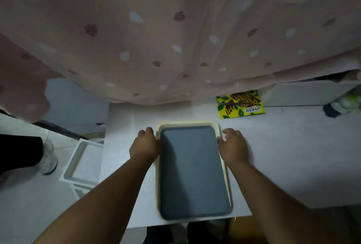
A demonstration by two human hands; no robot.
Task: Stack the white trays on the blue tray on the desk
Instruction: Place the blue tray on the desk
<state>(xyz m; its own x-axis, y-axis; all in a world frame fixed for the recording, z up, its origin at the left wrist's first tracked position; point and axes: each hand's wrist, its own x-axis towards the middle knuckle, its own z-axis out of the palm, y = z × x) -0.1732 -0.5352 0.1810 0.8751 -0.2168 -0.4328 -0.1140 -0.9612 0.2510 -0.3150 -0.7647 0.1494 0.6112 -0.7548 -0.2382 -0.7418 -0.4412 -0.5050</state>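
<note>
Blue tray (193, 171) between left hand (145, 146) and right hand (233, 147).

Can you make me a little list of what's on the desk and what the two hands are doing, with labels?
desk: white desk, dim light
blue tray: blue tray lies flat in front of the person, on top of a cream tray
cream tray: cream tray, only its rim shows around the blue one
left hand: left hand at the trays' left edge
right hand: right hand at the trays' right edge, fingers spread
packet: yellow snack packet behind the trays
off the desk: white trays down at the left
backdrop: pink flowered curtain
</note>
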